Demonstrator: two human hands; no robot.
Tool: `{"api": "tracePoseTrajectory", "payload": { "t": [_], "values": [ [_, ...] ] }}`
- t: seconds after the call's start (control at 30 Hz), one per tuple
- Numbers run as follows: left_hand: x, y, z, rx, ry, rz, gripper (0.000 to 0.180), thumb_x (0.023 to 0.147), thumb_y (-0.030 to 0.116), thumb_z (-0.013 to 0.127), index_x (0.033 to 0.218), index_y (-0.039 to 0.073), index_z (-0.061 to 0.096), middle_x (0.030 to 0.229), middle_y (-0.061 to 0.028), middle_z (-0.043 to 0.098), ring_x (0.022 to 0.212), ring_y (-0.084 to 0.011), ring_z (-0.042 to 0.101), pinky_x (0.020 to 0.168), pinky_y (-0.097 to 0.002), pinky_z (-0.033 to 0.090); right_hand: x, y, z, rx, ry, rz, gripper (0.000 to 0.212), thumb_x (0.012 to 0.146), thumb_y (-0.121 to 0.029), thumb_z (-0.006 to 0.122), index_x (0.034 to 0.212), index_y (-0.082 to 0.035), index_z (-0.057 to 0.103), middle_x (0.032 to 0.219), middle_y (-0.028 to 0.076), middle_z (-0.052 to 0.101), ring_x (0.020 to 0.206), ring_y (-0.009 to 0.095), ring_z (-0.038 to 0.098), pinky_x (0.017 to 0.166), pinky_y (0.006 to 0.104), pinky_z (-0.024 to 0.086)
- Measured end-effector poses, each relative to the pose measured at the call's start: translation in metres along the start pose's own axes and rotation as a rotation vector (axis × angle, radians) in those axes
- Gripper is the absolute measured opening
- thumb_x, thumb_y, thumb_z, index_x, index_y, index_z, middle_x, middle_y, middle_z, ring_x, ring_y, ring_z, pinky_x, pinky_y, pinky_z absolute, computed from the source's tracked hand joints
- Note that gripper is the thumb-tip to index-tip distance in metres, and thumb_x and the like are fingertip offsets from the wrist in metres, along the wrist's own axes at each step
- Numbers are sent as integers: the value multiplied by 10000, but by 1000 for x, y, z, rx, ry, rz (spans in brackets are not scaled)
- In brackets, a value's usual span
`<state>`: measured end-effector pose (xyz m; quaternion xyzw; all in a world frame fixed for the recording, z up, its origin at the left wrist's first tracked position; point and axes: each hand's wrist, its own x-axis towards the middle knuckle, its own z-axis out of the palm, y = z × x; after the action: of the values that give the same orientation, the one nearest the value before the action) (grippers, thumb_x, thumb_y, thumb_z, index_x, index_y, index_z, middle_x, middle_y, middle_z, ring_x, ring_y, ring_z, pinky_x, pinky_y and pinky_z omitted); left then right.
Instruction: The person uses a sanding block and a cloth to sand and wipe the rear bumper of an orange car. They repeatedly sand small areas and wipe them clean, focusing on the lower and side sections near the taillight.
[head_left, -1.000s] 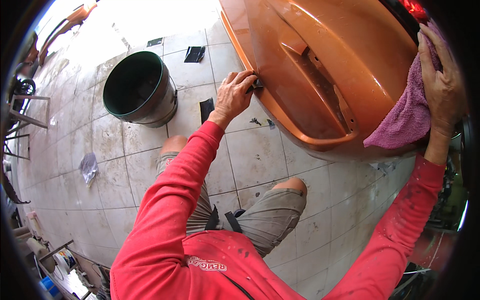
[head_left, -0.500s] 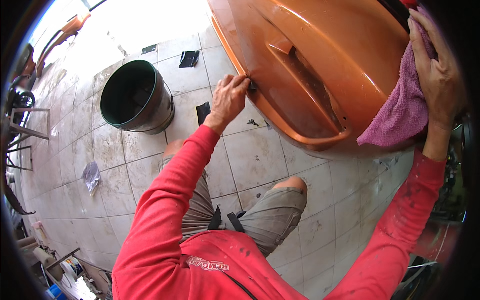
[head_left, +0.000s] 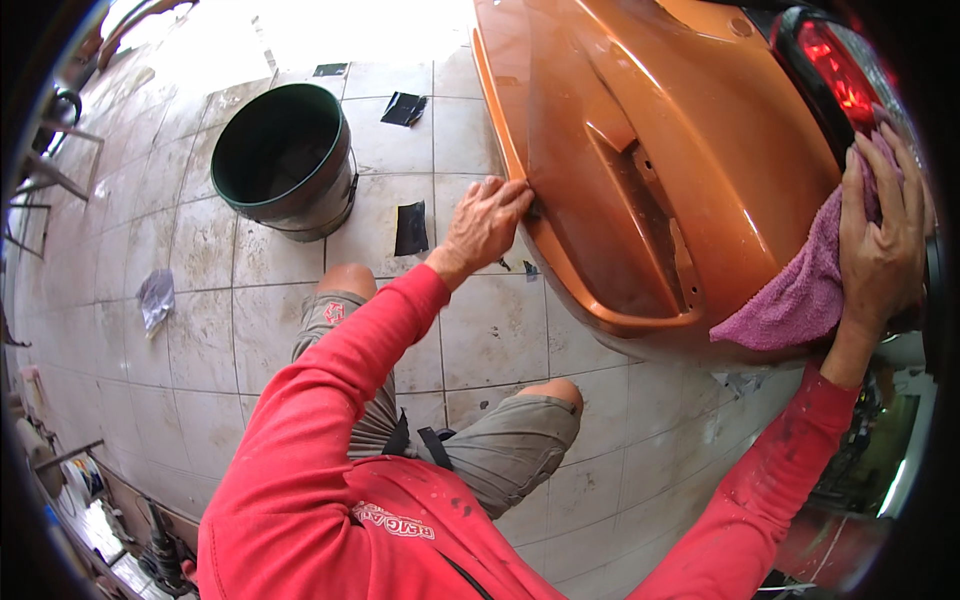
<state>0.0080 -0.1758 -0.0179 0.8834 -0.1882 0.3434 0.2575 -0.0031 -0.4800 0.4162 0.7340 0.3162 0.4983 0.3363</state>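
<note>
Bumper cover (head_left: pixel 720 190), orange and glossy, fills the upper right of the view, beneath a red tail lamp (head_left: pixel 840 80) and above the tiled floor (head_left: pixel 490 330). The left hand (head_left: pixel 485 220) has its fingers bunched together, the tips against the raised lip along the near-left edge; a dark scrap shows just under them, but whether they pinch it I cannot tell. The right hand (head_left: pixel 880 235) lies with fingers stretched out and slightly spread over a pink microfibre cloth (head_left: pixel 790 300), pressing it to the cover's right end, just beside the lamp.

The cover looks like moulded plastic: probably light for its size, stiff along its creases and springier across the broad panel. Its sheen suggests a slippery surface that marks easily, so the rolled lip seems the surest place for fingertips, and the cloth a fair cushion for a flat palm. The slot-like recess (head_left: pixel 657 210) with its small holes appears to have thinner edges, likely weaker and a poor hold. The cloth itself should be soft, limp and nearly weightless, best held under a whole palm, with its loose corner hanging toward the left.
</note>
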Motion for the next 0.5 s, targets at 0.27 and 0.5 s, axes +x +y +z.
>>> {"api": "tracePoseTrajectory", "payload": {
  "t": [0.27, 0.5],
  "values": [
    [-2, -8, -1, -2, -42, 8, 348, 920, 39, 618, 1250, 30, 730, 1365, -69, 697, 1158, -282, 630, 979, -423, 498, -2, -4, 1, 35, -16, 20, 237, 1006, -149, 801, 1242, -140, 818, 1363, 12, 768, 1263, 215, 729, 1105, 371, 551],
    [0, 1, -3, 54, -39, 19, 352, 932, 88, 607, 1262, 23, 713, 1292, -64, 675, 1128, -272, 601, 933, -410, 479, 1, -5, 2, 53, 7, 16, 230, 1012, -129, 791, 1241, -122, 813, 1359, 35, 766, 1252, 228, 735, 1089, 374, 571]
  ]
}}
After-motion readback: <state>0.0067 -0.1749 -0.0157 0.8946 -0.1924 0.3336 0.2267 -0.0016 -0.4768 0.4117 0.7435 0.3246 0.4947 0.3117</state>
